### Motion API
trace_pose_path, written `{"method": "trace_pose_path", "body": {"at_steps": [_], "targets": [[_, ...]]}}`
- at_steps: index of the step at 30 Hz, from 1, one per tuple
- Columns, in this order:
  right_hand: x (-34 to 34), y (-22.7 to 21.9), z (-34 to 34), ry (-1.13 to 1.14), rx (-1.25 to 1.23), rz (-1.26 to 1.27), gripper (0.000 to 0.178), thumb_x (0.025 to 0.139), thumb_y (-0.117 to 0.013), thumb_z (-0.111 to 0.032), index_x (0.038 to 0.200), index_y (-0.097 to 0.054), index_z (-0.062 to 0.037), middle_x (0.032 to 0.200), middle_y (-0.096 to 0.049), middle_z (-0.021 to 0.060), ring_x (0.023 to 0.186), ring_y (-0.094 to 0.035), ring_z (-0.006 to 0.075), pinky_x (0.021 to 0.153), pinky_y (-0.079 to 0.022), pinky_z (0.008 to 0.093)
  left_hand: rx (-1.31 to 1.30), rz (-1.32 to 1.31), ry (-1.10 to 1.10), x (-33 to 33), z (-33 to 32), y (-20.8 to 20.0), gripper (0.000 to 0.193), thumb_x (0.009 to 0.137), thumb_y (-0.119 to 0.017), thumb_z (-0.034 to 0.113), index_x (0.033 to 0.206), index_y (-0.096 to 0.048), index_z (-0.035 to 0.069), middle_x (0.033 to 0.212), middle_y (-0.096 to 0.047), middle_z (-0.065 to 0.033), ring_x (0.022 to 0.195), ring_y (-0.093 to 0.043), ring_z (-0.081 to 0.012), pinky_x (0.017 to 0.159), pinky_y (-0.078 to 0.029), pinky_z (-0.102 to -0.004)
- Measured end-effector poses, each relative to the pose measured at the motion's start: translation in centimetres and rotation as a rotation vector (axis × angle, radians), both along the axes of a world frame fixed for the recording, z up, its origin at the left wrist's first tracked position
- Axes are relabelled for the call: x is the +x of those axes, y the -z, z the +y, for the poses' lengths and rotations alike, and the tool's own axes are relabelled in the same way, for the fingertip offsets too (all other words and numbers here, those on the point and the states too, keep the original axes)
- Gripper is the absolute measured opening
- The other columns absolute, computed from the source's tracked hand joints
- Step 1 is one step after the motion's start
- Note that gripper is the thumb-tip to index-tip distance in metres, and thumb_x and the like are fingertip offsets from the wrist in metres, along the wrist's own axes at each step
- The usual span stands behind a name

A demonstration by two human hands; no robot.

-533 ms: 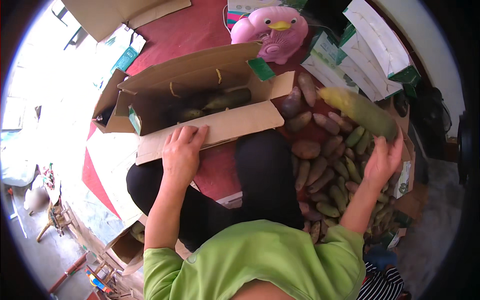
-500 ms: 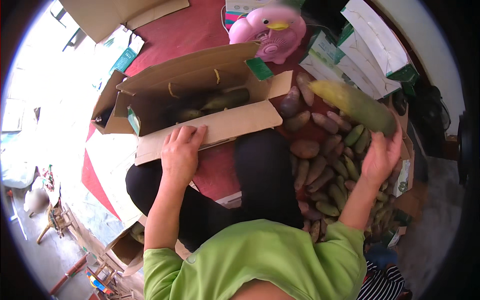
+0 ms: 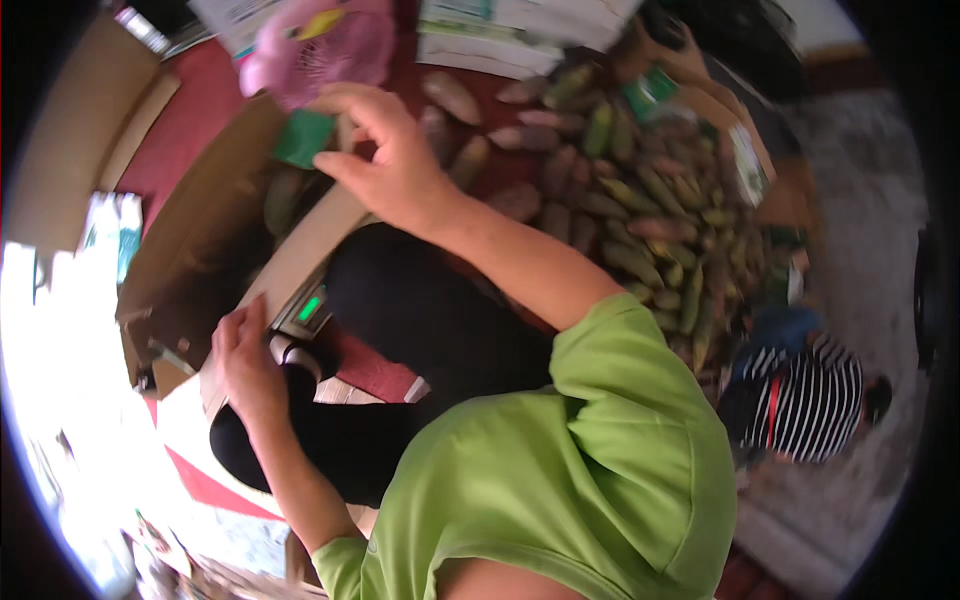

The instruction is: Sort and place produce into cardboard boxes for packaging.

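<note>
A long cardboard box (image 3: 185, 240) stands in front of me, its near flap (image 3: 300, 245) folded outward. My left hand (image 3: 248, 365) grips that flap near its left end. My right hand (image 3: 385, 150) is over the box's right end, thumb and fingers apart, beside a green end flap (image 3: 303, 138); I see nothing in it, though it is a little blurred. Inside the dim box lies a long greenish-brown fruit (image 3: 284, 200). Elongated green and purplish-brown fruits (image 3: 640, 200) are heaped to the right.
A scale with a lit green display (image 3: 311, 308) shows below the flap. A pink fan (image 3: 325, 50) and white cartons (image 3: 490, 40) stand behind. Beyond the heap, at right, is a person in a striped shirt (image 3: 815, 400). Another cardboard box (image 3: 75, 120) lies at far left.
My view has swung to the right. My right hand has come from the heap across to the box, and the big yellow-green fruit is no longer in it. My left hand stays at the flap.
</note>
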State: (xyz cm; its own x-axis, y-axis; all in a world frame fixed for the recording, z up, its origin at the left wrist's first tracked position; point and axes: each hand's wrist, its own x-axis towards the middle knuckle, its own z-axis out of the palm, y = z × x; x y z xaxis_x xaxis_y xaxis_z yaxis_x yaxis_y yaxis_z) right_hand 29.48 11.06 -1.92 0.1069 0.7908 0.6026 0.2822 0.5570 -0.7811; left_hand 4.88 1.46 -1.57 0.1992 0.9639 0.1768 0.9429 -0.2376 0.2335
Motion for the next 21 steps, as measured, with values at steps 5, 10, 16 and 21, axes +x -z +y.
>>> {"method": "trace_pose_path", "body": {"at_steps": [5,10,16,21], "targets": [[5.7,3.6,-5.2,0.227,-0.278,0.159,0.029,0.079,-0.063,0.000,0.107,-0.060,-0.0057,0.110,-0.058,0.0050,0.100,-0.055,0.0127,0.075,-0.047,0.0238,0.050,0.005,0.066,0.1,0.0,0.6,0.043,0.075,-0.057,-0.008,0.113,-0.065,0.009,0.096,-0.058,-0.0088,0.090,-0.058,-0.0273,0.078,-0.048,-0.0379],[10.4,15.0,-12.3,0.457,-0.598,0.024,0.029,0.073,-0.065,-0.006,0.101,-0.061,-0.0042,0.103,-0.059,0.0140,0.098,-0.057,0.0311,0.083,-0.047,0.0379,0.055,0.002,0.101,0.1,0.2,1.1,0.043,0.074,-0.057,-0.007,0.114,-0.064,0.009,0.096,-0.058,-0.0089,0.091,-0.058,-0.0270,0.079,-0.048,-0.0378],[15.4,24.4,-21.7,0.520,-0.974,-0.334,0.033,0.070,-0.067,-0.011,0.102,-0.062,-0.0049,0.106,-0.059,0.0168,0.104,-0.053,0.0357,0.090,-0.044,0.0420,0.043,0.065,0.050,-0.2,0.3,1.4,0.045,0.076,-0.058,-0.007,0.117,-0.063,0.009,0.099,-0.057,-0.0091,0.092,-0.057,-0.0266,0.079,-0.047,-0.0377],[20.3,25.4,-27.3,0.672,-1.313,-0.725,0.033,0.073,-0.065,-0.015,0.105,-0.058,-0.0095,0.114,-0.053,0.0143,0.109,-0.050,0.0338,0.087,-0.045,0.0439,0.067,0.068,0.072,0.1,0.4,1.7,0.045,0.076,-0.058,-0.007,0.117,-0.063,0.009,0.099,-0.057,-0.0086,0.091,-0.057,-0.0259,0.079,-0.047,-0.0377]]}}
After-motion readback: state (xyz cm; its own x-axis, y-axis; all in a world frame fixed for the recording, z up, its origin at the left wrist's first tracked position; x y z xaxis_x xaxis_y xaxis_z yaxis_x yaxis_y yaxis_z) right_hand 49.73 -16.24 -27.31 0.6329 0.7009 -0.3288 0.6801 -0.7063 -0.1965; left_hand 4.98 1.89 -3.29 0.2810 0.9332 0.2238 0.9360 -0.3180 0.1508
